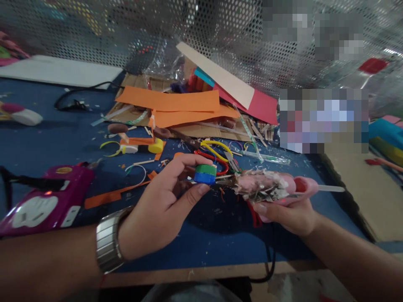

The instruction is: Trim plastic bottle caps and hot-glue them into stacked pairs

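Note:
Between the thumb and fingers of my left hand (163, 205) is a pair of bottle caps (205, 174), one green above one blue. My right hand (289, 214) is wrapped round a pink hot glue gun (302, 188). Its front is crusted with glue and debris, and a clear glue stick (330, 188) pokes out of the back. The nozzle points left, close beside the caps; whether it touches them I cannot tell. Scissors (217, 153) with yellow handles lie just behind the caps, near a red-handled pair (223, 168).
Orange paper strips (170, 100), a cream sheet (217, 73) and cardboard pile up at the back against perforated metal. A small craft model (138, 144) stands on the blue table (195, 247). A purple device (47, 201) with a lit light lies at left. Cardboard (374, 188) lies right.

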`<state>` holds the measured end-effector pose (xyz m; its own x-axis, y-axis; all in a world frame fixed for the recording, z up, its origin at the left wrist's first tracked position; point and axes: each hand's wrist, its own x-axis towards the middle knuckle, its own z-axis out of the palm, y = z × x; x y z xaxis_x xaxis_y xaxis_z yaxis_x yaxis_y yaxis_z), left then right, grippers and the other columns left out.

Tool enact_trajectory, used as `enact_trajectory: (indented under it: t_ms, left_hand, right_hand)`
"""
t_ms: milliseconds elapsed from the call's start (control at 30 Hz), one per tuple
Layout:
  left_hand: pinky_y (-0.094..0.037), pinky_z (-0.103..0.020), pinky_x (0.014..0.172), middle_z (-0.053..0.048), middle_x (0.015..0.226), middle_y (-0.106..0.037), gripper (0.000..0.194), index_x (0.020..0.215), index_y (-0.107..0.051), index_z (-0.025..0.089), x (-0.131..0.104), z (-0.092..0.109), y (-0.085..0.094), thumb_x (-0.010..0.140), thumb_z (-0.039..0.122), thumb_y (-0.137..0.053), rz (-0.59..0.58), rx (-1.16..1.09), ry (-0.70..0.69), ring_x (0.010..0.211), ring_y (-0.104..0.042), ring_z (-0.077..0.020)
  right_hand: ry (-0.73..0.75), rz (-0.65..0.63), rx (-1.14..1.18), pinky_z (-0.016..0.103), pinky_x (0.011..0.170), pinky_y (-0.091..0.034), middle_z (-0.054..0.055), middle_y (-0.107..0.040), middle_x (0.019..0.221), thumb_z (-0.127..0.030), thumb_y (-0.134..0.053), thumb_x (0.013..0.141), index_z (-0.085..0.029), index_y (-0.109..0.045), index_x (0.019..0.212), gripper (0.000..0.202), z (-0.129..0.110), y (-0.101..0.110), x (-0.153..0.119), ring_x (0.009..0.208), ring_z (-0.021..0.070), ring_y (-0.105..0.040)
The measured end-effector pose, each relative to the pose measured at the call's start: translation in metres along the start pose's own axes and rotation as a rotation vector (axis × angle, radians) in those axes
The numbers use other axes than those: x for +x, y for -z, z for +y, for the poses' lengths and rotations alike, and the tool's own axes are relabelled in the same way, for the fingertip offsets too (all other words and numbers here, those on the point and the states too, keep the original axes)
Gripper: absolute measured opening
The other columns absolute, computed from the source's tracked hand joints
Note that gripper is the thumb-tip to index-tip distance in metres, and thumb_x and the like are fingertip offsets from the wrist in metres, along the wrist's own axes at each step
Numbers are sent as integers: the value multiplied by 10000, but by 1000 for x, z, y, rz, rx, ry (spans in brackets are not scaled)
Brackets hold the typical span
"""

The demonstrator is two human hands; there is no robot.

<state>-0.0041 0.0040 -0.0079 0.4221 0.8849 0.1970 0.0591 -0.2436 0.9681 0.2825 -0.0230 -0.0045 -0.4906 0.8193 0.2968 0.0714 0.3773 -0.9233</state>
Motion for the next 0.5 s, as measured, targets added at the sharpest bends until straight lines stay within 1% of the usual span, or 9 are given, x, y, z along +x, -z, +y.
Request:
enact_trajectory:
  t_ms: [167, 267, 400, 500]
  left_hand:
    - [-648, -294, 903, -42, 1344, -753, 266, 1386, -699, 315, -2, -1, 1, 1125, 263, -695, -19, 32, -7, 1091, -744, -189]
    - [-647, -288, 910, -36, 1337, -748, 250, 1372, -701, 319, -3, 0, 1, 1127, 275, -696, -18, 28, 0, 1104, -740, -187]
    - [-642, -299, 983, -35, 1366, -733, 255, 1356, -704, 314, -1, 0, -1, 1109, 256, -718, -6, 1, -2, 1167, -732, -191]
    - [-643, -283, 979, -17, 1315, -737, 271, 1348, -688, 320, 0, -1, -2, 1095, 245, -746, 1, -28, 0, 1126, -737, -171]
  right_hand:
    - [5, 61, -2, 387, 1145, -676, 28, -890, 1328, -159, -805, 1017, -418, -836, 1450, 505, -2, -2, 2, 1270, 292, -845]
    - [2, 69, -6, 380, 1147, -674, 23, -893, 1323, -143, -796, 1023, -420, -835, 1452, 512, -2, -3, 2, 1243, 277, -854]
    - [-23, 85, -11, 365, 1188, -647, 3, -886, 1348, -127, -791, 1030, -431, -828, 1455, 524, -1, -3, 0, 1224, 245, -858]
    - [-40, 81, 16, 359, 1194, -642, -3, -883, 1356, -134, -782, 1040, -442, -823, 1459, 522, -1, -4, 0, 1233, 237, -855]
